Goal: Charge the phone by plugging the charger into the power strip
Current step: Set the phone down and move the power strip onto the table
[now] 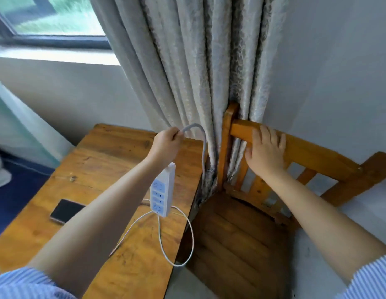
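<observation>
Head view: my left hand [166, 145] is closed in a fist around the strip's grey cord [201, 143], and the power strip [163, 192] hangs from that cord below the hand, socket face toward me, its lower end low over the counter [114, 147]; I cannot tell whether it touches the wood. The cord arches up out of the fist and drops down between the counter edge and the curtain [187, 61], where its far end is hidden. My right hand [265, 152] lies open and flat on the top rail of the chair [306, 152], fingers [271, 134] spread over the rail, thumb under it; it holds nothing else. The phone [65, 210] lies flat, screen dark, on the near left part of the counter, well apart from the strip. A thin white cable [183, 240] loops from beneath the strip's lower end and off the counter edge over the chair seat; its ends are not clear, and I see no charger plug in view. Step in hand, as I judge it: positioning the strip, before any plugging. The next move calls for laying the strip flat on the counter, sockets up and slack in the cord, then freeing both hands, locating the charger head, and aligning its pins with a socket while the other hand steadies the strip.
</observation>
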`<state>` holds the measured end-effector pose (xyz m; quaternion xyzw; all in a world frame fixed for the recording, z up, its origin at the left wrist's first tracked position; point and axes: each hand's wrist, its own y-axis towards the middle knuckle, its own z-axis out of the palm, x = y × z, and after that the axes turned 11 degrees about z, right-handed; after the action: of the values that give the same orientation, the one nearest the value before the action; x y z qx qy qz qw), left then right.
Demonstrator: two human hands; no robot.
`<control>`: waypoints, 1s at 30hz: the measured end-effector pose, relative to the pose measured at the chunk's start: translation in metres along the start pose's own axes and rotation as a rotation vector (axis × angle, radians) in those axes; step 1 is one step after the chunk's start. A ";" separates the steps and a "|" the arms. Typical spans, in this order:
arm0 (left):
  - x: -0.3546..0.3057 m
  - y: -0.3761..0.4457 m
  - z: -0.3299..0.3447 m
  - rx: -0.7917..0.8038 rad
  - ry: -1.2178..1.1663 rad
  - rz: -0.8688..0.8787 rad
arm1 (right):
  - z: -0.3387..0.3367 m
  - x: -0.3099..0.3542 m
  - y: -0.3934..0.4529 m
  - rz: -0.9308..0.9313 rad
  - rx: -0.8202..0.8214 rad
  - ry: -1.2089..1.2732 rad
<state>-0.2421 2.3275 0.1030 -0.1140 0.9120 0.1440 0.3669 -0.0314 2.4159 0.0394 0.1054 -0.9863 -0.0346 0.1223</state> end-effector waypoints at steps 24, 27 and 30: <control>0.211 -0.104 -0.205 0.303 -0.094 0.171 | 0.033 0.317 -0.147 -0.321 0.136 0.747; 0.236 -0.100 -0.202 0.270 -0.064 0.225 | 0.035 0.330 -0.151 -0.268 0.048 0.732; 0.246 -0.083 -0.193 0.250 0.029 0.317 | 0.041 0.333 -0.145 -0.231 -0.007 0.674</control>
<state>-0.5122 2.1577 0.0488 0.0753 0.9344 0.0838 0.3380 -0.3288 2.2044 0.0642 0.2211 -0.8720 -0.0149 0.4365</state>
